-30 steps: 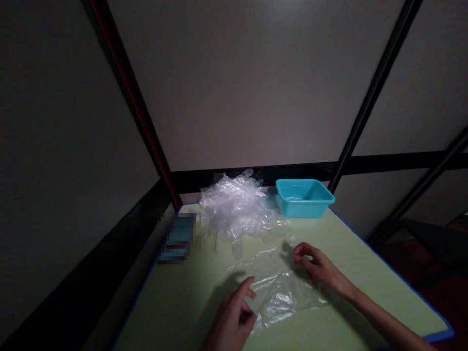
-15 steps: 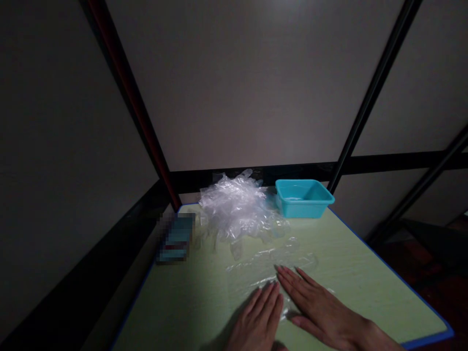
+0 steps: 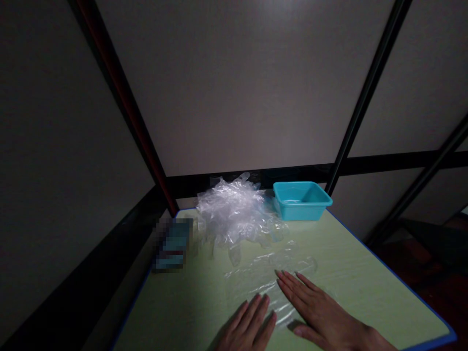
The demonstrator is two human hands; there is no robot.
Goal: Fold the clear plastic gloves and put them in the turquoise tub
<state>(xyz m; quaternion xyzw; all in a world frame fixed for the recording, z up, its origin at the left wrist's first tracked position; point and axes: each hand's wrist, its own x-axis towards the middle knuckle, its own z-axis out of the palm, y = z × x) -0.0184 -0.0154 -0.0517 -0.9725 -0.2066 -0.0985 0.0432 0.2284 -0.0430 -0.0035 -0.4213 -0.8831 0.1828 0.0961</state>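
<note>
A clear plastic glove (image 3: 256,273) lies spread on the pale green tabletop, its see-through fingers pointing away to the right. My left hand (image 3: 250,324) rests over its lower left part, fingers stretched out and slightly apart. On the glove's right side my right hand (image 3: 316,309) lies flat, fingers extended and thumb spread. Neither hand grips anything. Behind the glove is a heap of crumpled clear plastic gloves (image 3: 237,209).
A turquoise plastic basin (image 3: 302,209) stands at the back right of the table (image 3: 365,292), beside the heap. At the left edge lies a blurred-out dark, flat object (image 3: 173,246). A panelled wall (image 3: 248,97) rises behind the table.
My left hand has drawn back toward me and a little left, away from the right hand, and its fingers have parted. My right hand stays almost in place.
</note>
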